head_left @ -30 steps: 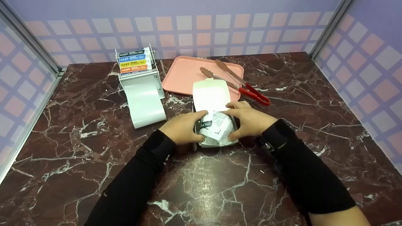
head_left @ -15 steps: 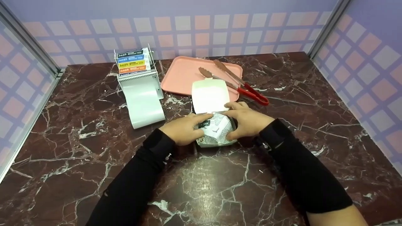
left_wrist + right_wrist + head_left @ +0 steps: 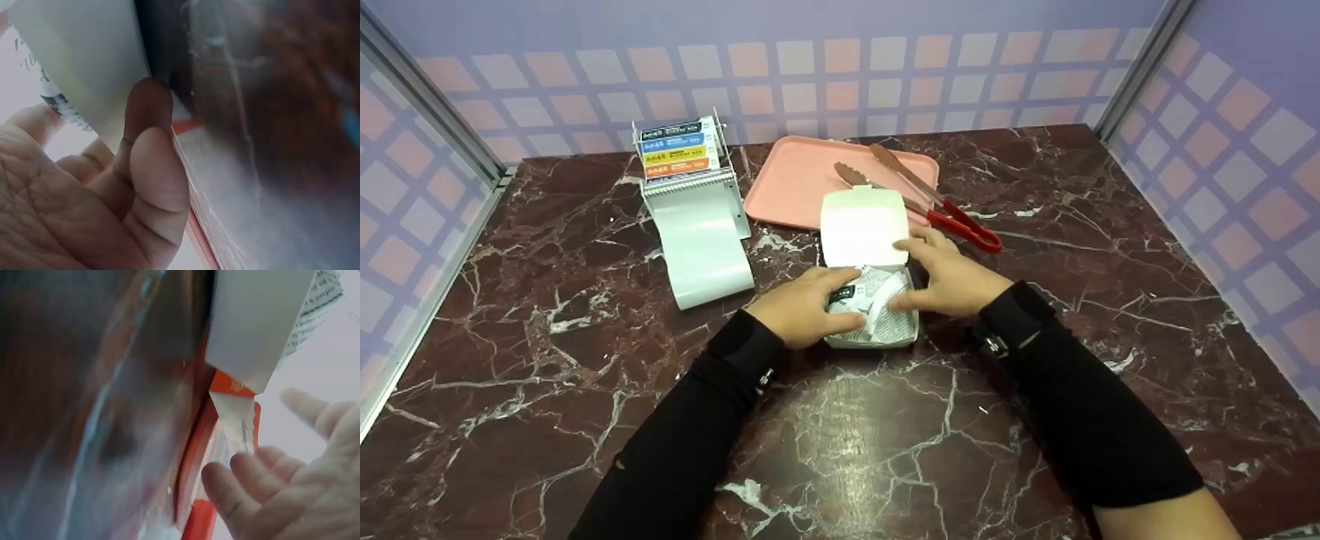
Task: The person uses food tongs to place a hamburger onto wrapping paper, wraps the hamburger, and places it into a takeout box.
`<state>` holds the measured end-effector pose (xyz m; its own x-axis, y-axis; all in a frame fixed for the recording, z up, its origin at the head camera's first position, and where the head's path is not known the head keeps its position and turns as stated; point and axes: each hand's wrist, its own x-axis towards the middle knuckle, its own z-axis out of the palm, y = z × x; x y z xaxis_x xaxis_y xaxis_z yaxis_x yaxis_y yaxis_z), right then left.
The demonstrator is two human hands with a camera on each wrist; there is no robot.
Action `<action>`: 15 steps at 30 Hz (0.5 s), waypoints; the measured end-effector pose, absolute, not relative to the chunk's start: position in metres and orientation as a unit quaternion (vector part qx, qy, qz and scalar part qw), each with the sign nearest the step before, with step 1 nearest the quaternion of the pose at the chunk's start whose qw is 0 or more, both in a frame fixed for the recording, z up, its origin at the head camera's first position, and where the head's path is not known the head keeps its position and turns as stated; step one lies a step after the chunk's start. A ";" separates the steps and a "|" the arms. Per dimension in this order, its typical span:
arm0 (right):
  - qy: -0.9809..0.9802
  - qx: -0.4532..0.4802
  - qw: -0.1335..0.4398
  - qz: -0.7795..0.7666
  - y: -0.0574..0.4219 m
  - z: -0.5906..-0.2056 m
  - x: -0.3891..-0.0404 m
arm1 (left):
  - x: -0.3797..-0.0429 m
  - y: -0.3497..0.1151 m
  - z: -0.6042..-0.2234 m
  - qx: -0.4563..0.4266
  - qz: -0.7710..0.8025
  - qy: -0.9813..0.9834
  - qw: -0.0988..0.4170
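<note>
A cardboard burger box stands with its lid folded back. In its base sits a bundle wrapped in newsprint-patterned paper, with a dark label. My left hand reaches over the box's left side, thumb and index finger on the wrapped bundle. In the left wrist view, its lower fingers lie bent against the box's outer wall. My right hand is at the right side, thumb tip at the raised paper fold, index finger near the lid. The right wrist view shows its fingers spread and loosely bent.
Behind the box lies a pink tray, with red-handled tongs across its right side. A label dispenser stands at the left, its white strip hanging forward onto the dark marbled table. Tiled-pattern walls enclose the back and sides.
My right hand has lifted slightly and drawn back from the box's right side. The bundle's white paper flap now stands as a narrow fold. The left hand has stayed nearly in place.
</note>
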<state>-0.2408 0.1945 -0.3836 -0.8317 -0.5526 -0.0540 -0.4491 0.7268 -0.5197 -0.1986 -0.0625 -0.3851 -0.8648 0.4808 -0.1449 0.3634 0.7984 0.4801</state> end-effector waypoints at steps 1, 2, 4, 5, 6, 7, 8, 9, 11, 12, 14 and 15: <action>0.923 -0.262 0.104 -0.261 0.194 -0.383 -0.241 | -0.198 -0.062 -0.385 0.224 0.225 0.939 0.131; 0.923 -0.253 0.107 -0.270 0.193 -0.383 -0.242 | -0.198 -0.061 -0.385 0.222 0.225 0.940 0.131; 0.921 -0.237 0.119 -0.285 0.192 -0.383 -0.243 | -0.197 -0.060 -0.384 0.219 0.228 0.940 0.127; 0.919 -0.232 0.125 -0.294 0.191 -0.383 -0.243 | -0.197 -0.060 -0.384 0.216 0.229 0.941 0.125; 0.916 -0.229 0.130 -0.302 0.190 -0.384 -0.243 | -0.196 -0.059 -0.384 0.214 0.230 0.941 0.121; 0.913 -0.228 0.135 -0.310 0.189 -0.384 -0.243 | -0.196 -0.059 -0.384 0.213 0.234 0.941 0.118; 0.910 -0.227 0.138 -0.318 0.188 -0.385 -0.243 | -0.196 -0.059 -0.384 0.212 0.239 0.940 0.115; 0.905 -0.229 0.141 -0.329 0.187 -0.386 -0.243 | -0.196 -0.059 -0.384 0.211 0.245 0.939 0.114; 0.892 -0.234 0.147 -0.357 0.186 -0.387 -0.244 | -0.196 -0.060 -0.385 0.207 0.257 0.937 0.114; 0.885 -0.236 0.149 -0.371 0.186 -0.388 -0.244 | -0.197 -0.061 -0.385 0.206 0.264 0.935 0.116; 0.872 -0.238 0.156 -0.399 0.185 -0.389 -0.244 | -0.198 -0.062 -0.385 0.201 0.276 0.932 0.118; 0.866 -0.238 0.160 -0.411 0.185 -0.389 -0.244 | -0.198 -0.062 -0.386 0.197 0.282 0.932 0.117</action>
